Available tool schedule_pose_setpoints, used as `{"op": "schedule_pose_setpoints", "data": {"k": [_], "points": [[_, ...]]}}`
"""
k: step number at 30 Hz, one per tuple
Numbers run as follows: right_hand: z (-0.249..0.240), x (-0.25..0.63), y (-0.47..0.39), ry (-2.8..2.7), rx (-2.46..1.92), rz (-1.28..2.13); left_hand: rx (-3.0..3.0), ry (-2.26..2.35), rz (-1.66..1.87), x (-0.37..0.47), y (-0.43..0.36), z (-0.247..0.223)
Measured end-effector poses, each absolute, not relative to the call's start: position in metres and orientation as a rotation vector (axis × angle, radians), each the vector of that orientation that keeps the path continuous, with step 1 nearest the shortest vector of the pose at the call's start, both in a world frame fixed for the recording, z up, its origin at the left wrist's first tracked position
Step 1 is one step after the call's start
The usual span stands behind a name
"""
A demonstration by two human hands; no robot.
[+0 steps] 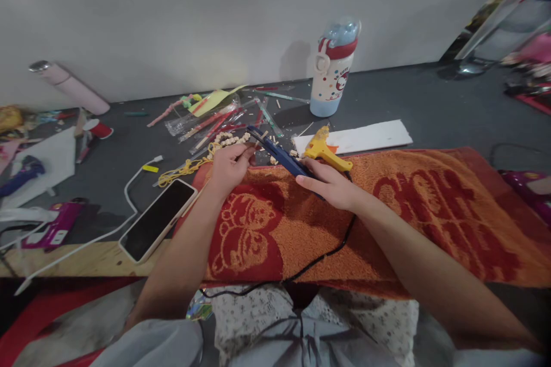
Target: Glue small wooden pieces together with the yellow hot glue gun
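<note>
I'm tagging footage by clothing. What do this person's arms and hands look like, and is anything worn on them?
Both forearms are bare, with no watch, bracelet or gloves visible. The left hand and right hand show no rings that I can make out. Light grey-blue fabric shows near the elbows at the bottom edge, probably short sleeves.

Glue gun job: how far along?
Done: a row of small wooden pieces lies joined by the yellow cord. In hand: right hand grips the blue glue gun; left hand pinches something small at its nozzle. Left: loose pieces, yellow glue gun idle.

blue tool (279, 156) handle hidden under right hand (329, 184); left hand (228, 165) fingertips perhaps pinching something too small to tell
</note>
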State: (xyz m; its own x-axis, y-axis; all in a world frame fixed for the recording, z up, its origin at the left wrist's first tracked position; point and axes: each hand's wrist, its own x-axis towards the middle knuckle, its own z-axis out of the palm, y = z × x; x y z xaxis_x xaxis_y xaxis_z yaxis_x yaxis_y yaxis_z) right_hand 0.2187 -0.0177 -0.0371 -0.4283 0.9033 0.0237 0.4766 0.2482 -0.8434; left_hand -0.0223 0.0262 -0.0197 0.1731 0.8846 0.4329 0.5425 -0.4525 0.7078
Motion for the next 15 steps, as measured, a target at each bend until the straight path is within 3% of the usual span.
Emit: {"op": "schedule_pose_setpoints", "data": {"k": [6, 15], "points": [[-0.0344, 0.2218, -0.0181, -2.027, -1.24, 1.093, 1.7, 1.102, 1.077, -0.0256, 0.0286, -0.0192], [-0.0295, 0.2239, -0.0171, -2.055, -1.261, 1.085, 1.794, 1.162, 1.079, -0.0262, 0.0291, -0.0186]]}}
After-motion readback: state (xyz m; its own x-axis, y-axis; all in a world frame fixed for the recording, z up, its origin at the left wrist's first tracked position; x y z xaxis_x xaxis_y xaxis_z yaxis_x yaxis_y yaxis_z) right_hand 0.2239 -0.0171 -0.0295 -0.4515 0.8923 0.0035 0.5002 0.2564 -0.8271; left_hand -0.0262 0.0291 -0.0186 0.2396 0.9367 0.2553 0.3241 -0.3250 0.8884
